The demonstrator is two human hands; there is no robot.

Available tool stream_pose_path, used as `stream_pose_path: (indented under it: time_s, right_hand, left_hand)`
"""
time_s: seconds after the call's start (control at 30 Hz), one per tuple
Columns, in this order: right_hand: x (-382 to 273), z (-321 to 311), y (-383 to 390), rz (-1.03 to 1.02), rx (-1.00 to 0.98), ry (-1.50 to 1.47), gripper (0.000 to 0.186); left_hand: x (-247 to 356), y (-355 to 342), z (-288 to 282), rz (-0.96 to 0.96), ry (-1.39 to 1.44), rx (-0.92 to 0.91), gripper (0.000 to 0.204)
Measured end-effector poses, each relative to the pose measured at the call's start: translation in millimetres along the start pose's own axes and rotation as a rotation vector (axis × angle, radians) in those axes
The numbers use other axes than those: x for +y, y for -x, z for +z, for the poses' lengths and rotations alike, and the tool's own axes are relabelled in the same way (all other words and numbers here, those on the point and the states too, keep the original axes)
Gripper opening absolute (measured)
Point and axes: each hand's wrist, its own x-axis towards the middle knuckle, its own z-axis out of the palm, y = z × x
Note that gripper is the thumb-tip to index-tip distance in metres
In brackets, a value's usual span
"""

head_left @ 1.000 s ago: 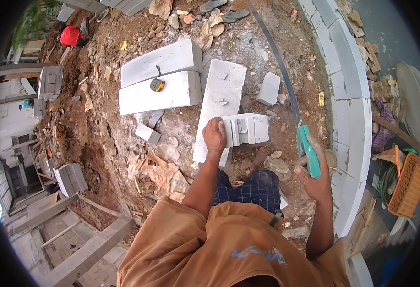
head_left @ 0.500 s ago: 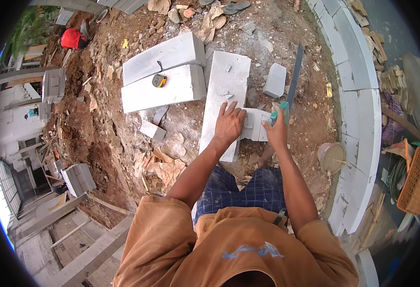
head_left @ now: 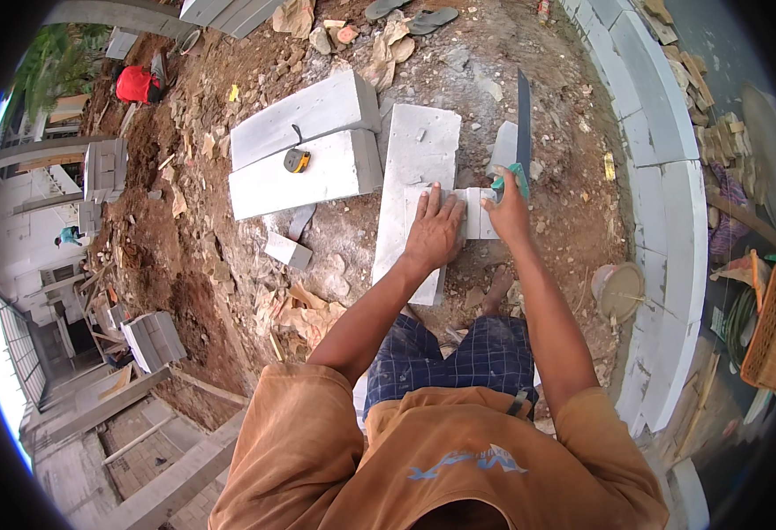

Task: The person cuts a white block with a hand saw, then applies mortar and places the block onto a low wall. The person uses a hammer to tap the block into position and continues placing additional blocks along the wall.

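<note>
Head-worn fisheye; looking steeply down

Blue-and-white lettering (head_left: 496,459) runs across the chest of a worker's orange-brown T-shirt (head_left: 423,433), just below the blue checked shorts (head_left: 450,375). Any markings on the black-and-yellow tape measure (head_left: 296,160), above and left of the shorts, or the yellow scrap (head_left: 609,166), above and right, are too small to read.

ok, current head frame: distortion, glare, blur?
Head view: fisheye bows the white block wall at right; head view: a strip at the left rim is blown out, and the block under the tape measure looks nearly so; head view: no obvious motion blur on left hand, right hand or saw.
</note>
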Motion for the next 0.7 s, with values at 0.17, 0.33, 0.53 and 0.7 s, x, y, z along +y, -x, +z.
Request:
stream_pose_path:
  time_s: [0.17,0.33,0.53,0.7]
  right_hand:
    - [-1.8,-1.4,-17.9,0.049,-0.065,0.065,0.070]
    - [-5.5,-2.7,-45.5,0.057,-0.147,0.137,0.069]
    - [-16.8,-33.4,-6.7,-0.136,-0.110,0.319,0.074]
    - [-30.9,-56.2,107.7,-0.200,0.088,-0.072,0.060]
  left_hand:
    - [12.3,41.2,-22.8,-0.199,0.341,-0.352,0.033]
    - [-58.4,-0.9,9.6,-0.372,0.379,0.507,0.052]
    - [-94.2,-49.8,54.3,-0.531,0.922,0.359,0.058]
    - [-89.4,-52.3,46.0,-0.613,0.910,0.387,0.054]
